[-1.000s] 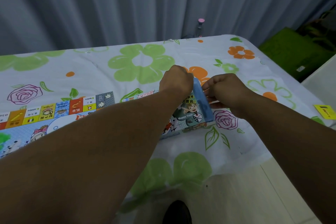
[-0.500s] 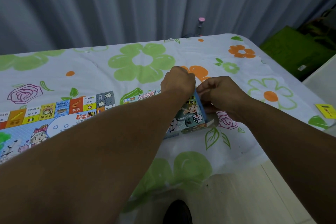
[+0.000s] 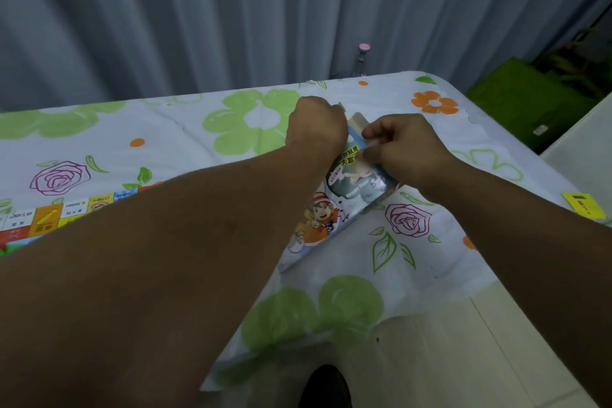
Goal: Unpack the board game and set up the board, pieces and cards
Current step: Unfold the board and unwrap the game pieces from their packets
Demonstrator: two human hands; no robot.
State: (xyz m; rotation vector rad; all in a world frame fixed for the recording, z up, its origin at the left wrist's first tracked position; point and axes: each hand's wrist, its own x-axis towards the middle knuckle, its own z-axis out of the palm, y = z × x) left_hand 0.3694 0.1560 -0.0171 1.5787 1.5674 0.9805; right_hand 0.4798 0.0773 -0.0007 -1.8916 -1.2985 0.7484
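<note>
A small blue game box (image 3: 356, 190) with cartoon figures and Chinese print is tilted up off the flowered tablecloth (image 3: 185, 129). My left hand (image 3: 316, 127) grips its far upper end, and my right hand (image 3: 402, 146) pinches the box's top edge from the right, fingers curled. The unfolded paper game board (image 3: 314, 225) lies flat under the box and runs left beneath my left forearm, its coloured squares (image 3: 49, 219) showing at the left. The box's opening is hidden behind my hands.
A yellow card (image 3: 584, 205) lies at the table's right edge. A green block (image 3: 530, 106) sits on the floor at the right, by a pale cabinet (image 3: 583, 142). A pink-capped bottle (image 3: 363, 55) stands behind the table, before a grey curtain. The table's near edge overhangs pale floor.
Both hands have lifted the box's far end, tilting it steeper. My right hand has moved from the box's right side up onto its top edge.
</note>
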